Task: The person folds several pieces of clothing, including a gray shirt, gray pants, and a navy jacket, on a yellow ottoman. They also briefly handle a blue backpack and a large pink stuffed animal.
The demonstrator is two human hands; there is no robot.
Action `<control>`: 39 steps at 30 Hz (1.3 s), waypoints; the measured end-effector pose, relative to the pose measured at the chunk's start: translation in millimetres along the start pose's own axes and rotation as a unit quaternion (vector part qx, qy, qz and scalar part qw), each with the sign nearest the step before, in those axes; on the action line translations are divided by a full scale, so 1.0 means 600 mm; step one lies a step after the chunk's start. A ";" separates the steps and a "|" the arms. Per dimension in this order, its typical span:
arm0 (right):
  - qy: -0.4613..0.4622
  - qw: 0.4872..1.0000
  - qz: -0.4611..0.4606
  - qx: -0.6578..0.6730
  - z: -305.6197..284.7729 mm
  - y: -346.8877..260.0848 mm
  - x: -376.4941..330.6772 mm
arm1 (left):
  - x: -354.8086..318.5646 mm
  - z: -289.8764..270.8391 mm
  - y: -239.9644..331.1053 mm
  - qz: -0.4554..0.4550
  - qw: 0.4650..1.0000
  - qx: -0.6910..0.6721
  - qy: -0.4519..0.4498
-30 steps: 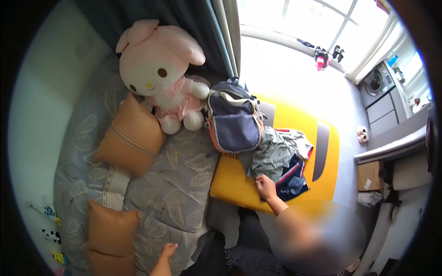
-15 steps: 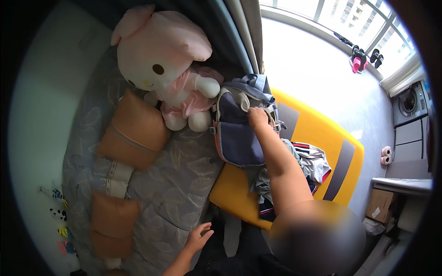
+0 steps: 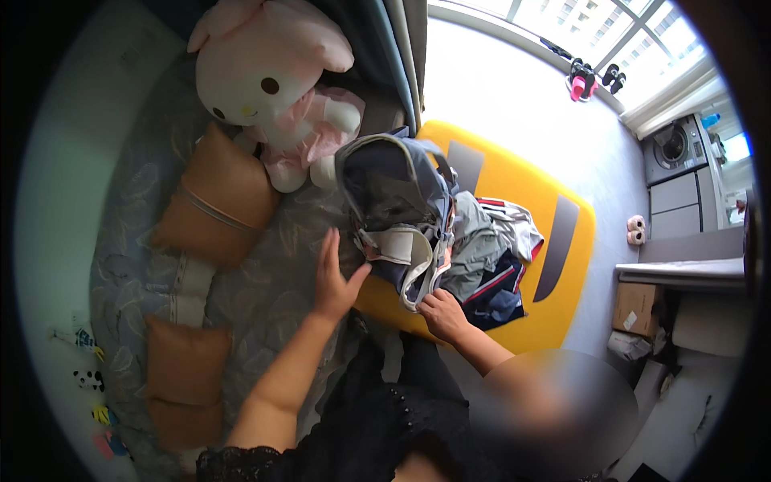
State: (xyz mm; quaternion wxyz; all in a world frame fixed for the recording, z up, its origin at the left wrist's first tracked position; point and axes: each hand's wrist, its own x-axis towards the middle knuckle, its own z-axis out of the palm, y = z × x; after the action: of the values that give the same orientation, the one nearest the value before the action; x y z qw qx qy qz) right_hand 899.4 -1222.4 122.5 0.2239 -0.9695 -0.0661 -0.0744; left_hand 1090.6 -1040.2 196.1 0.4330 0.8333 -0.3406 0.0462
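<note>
- Backpack (image 3: 389, 205), dark blue-grey with pale trim, stood before us at the left side of the yellow bench (image 3: 514, 173), beside the bed (image 3: 249, 313); its mouth gaped and its front flap (image 3: 395, 243) hung down toward us.
- Our right hand (image 3: 443, 316) was clamped on the pale edge of that flap, its fingers closed together.
- Our left hand (image 3: 337, 279) was spread, thumb well apart from the fingers, just beside the backpack's left side; we could not tell whether the thumb touched it.
- On the bench, right of the backpack, we had a loose heap of clothes: a grey shirt (image 3: 474, 241), a white top (image 3: 518, 229) with red and dark stripes, and a dark blue garment (image 3: 498, 297).
- To our left, on the bed's leaf-patterned cover, lay a near cushion (image 3: 189, 357) and a farther cushion (image 3: 221, 197), both tan.
- Over on our right, we saw a cardboard box (image 3: 638, 309) below a white shelf (image 3: 683, 270).
- Beyond the cushions sat a big pink and white plush toy (image 3: 281, 104), one foot close to the backpack.
- Farther off, we saw pink slippers (image 3: 636, 230) on the floor, a grey washing machine (image 3: 675, 149), and, at the far end, a bright window (image 3: 578, 16).
</note>
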 end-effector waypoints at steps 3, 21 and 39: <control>-0.029 0.994 0.095 -0.052 0.021 -0.041 -0.036 | 0.097 0.017 0.009 -0.012 0.996 0.087 0.004; 0.132 0.957 0.220 -0.136 0.042 -0.078 -0.030 | 0.137 0.029 -0.046 -0.272 0.839 -0.456 -0.121; 0.174 0.974 -0.065 0.126 -0.147 -0.207 0.104 | -0.177 -0.082 0.116 -0.294 0.888 -0.268 -0.232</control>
State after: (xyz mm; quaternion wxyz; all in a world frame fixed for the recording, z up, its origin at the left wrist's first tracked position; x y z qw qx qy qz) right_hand 930.3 -1145.0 264.5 0.3468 -0.8993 -0.0981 -0.2475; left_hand 977.8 -974.5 235.4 0.5422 0.7344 -0.1705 -0.3710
